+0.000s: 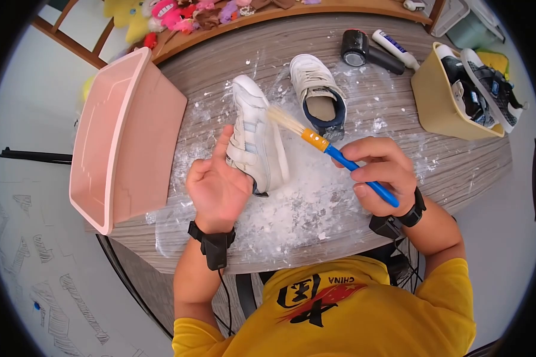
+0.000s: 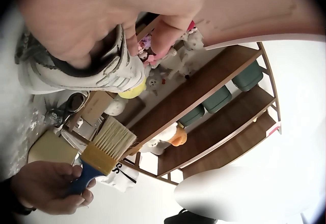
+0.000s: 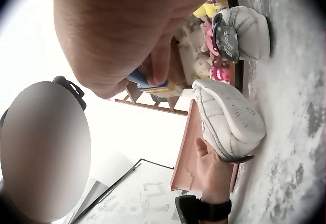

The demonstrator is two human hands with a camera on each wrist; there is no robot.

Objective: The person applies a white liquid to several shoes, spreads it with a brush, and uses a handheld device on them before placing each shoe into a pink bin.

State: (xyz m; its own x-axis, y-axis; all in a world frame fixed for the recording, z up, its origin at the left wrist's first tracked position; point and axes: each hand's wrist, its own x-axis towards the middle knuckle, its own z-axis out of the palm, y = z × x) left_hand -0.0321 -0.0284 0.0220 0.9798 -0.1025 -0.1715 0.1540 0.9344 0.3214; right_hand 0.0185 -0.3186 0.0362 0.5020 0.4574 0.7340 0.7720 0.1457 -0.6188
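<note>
A white sneaker (image 1: 260, 134) with a closed strap is tilted on its side over the table, toe away from me. My left hand (image 1: 219, 189) holds it, with some fingers inside the shoe's opening and one finger lying along the upper; the fingers inside are hidden. In my right hand (image 1: 386, 172) I grip the blue handle of a flat paintbrush (image 1: 315, 140). Its pale bristles point to the sneaker and overlap its side in the head view. A second white sneaker (image 1: 311, 72) stands upright behind, its dark-lined opening facing me.
White powdery residue (image 1: 298, 217) covers the table's middle. A pink bin (image 1: 175, 128) stands left. At the right, a yellow bin (image 1: 432, 98) holds dark shoes. A black hair dryer (image 1: 369, 52) and a white tube (image 1: 394, 47) lie behind. Plush toys line a wooden shelf (image 1: 304, 15).
</note>
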